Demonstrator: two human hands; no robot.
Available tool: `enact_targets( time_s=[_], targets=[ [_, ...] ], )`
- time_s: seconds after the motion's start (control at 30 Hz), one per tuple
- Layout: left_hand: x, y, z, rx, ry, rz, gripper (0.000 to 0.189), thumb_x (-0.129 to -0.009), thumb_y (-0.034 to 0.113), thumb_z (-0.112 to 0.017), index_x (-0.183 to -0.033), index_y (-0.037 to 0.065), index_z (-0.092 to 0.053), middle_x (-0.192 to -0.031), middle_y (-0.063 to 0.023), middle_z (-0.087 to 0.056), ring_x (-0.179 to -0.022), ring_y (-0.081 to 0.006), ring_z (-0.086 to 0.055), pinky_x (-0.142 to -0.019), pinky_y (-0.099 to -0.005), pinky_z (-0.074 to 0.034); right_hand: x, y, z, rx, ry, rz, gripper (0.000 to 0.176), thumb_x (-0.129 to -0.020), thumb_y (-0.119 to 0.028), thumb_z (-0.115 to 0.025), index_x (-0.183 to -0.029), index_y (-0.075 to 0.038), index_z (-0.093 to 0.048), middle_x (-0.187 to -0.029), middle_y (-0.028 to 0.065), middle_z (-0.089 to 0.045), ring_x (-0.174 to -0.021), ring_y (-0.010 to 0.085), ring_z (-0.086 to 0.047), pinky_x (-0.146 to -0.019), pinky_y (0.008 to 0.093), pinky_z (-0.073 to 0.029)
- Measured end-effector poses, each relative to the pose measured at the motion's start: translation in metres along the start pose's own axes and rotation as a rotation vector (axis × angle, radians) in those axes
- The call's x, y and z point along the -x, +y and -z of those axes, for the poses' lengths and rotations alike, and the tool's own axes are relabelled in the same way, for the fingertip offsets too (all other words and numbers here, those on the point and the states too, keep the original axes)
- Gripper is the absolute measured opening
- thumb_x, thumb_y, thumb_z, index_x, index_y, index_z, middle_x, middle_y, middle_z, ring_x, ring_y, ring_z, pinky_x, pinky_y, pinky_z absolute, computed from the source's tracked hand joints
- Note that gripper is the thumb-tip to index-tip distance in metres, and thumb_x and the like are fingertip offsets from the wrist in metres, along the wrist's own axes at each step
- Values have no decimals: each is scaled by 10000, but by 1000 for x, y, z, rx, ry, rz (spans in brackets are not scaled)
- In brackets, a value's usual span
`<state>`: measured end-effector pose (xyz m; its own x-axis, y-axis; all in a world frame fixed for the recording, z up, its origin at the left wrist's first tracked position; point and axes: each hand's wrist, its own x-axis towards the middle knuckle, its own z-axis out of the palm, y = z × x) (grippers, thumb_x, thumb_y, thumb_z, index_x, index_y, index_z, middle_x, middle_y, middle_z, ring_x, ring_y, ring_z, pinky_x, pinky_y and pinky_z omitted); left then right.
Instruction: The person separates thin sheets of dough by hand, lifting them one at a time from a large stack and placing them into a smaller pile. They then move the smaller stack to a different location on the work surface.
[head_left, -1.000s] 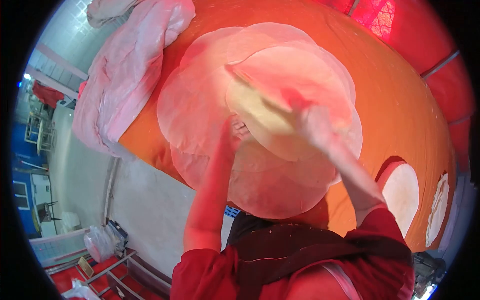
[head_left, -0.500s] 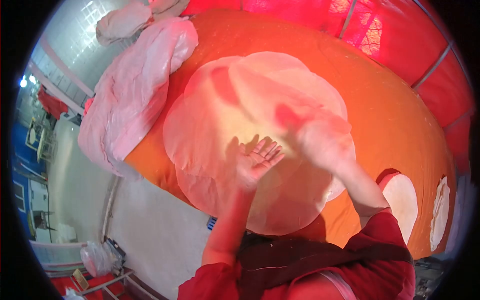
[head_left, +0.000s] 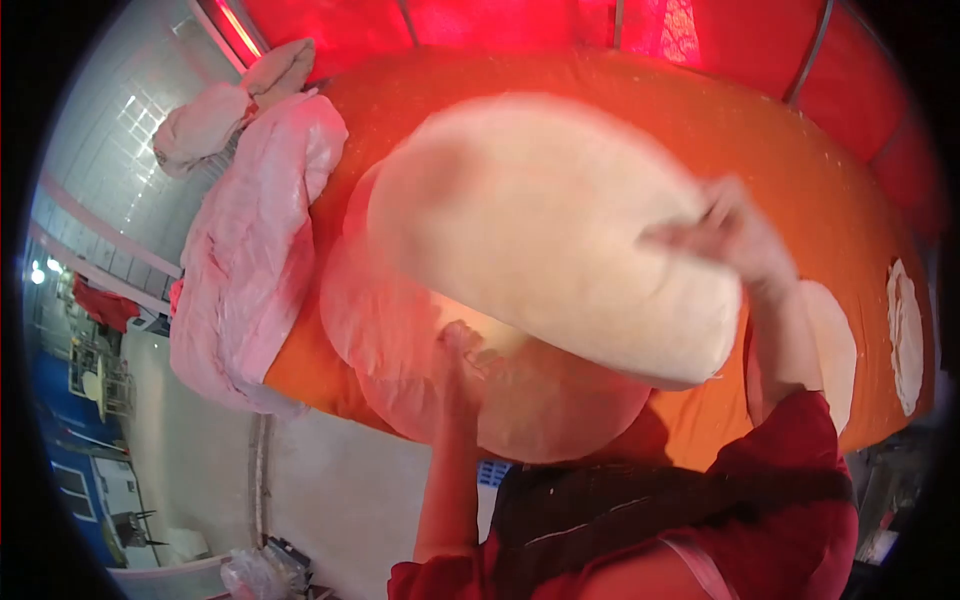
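Note:
A large, thin, pale dough sheet (head_left: 540, 220) hangs tilted over the work surface, blurred by motion along its far edge. My right hand (head_left: 735, 235) is at its right end, with fingers over the top face, gripping it near the edge. Beneath lies a spread of overlapping round dough sheets (head_left: 560, 410), tinted pink by the light and partly covered by the raised one. My left hand (head_left: 460, 350) is low over that spread, just below the raised sheet's near edge, its fingers loosely curled, somewhat blurred and holding nothing.
An orange cloth-covered surface (head_left: 800, 170) bulges under the dough. A bunched pink-white cloth (head_left: 245, 260) lies along its left edge. On the right are another pale sheet (head_left: 828, 340) and a narrow folded piece (head_left: 905, 340). Red panels (head_left: 540, 25) stand behind.
The right hand has moved right and up, and a dough sheet now shows raised and spread out. My left hand has moved left and down, its fingers less spread. The camera view has shifted.

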<state>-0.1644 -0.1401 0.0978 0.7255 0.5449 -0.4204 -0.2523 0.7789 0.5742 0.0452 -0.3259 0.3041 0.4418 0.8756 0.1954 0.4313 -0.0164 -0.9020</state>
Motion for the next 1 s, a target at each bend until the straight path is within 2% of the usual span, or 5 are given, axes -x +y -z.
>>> enact_targets(
  time_s=[0.17, 0.23, 0.73, 0.87, 1.0],
  targets=[
    [11, -14, 33, -173, -11, -222, 462, -756, 374, -509, -1124, 106, -427, -1079, -89, -483, -1044, -247, -411, -843, -401, -353, 30, 70, 20, -469, 396, -468, 293, -691, -136, -629, -912, 41, -553, -819, 85, -598, -716, 154, -581, -657, 288, -481],
    [7, -1, 25, -1312, -146, -549, 250, -815, 206, -456, -951, 5, -514, -913, -67, -552, -810, -202, -530, -730, -267, -414, 53, 145, 7, -671, 439, -622, 350, -692, -116, -623, -986, 37, -509, -902, 104, -580, -775, 170, -572, -715, 288, -468],
    [-14, 6, 66, -449, -44, -76, 246, -722, 57, -555, -962, 20, -514, -849, -45, -560, -757, -128, -527, -642, -237, -437, 131, 193, -88, -782, 777, -736, 380, -639, 19, -639, -969, -26, -458, -803, 60, -544, -820, 174, -544, -741, 289, -458],
    [8, 34, 58, -222, -29, -90, 411, -747, 30, -497, -1141, 1, -381, -1113, -78, -453, -990, -200, -453, -827, -296, -383, 138, 157, -69, -543, 119, -1174, 175, -695, -58, -603, -848, -22, -527, -755, 60, -547, -598, 152, -554, -520, 232, -464],
    [5, 24, 71, -413, -73, -109, 485, -740, 6, -492, -1195, 8, -323, -1193, -91, -387, -1075, -222, -390, -893, -321, -329, 111, 182, -27, -154, 398, -626, 160, -689, -131, -595, -739, 5, -527, -675, 88, -551, -497, 114, -497, -444, 216, -405]
  ],
)
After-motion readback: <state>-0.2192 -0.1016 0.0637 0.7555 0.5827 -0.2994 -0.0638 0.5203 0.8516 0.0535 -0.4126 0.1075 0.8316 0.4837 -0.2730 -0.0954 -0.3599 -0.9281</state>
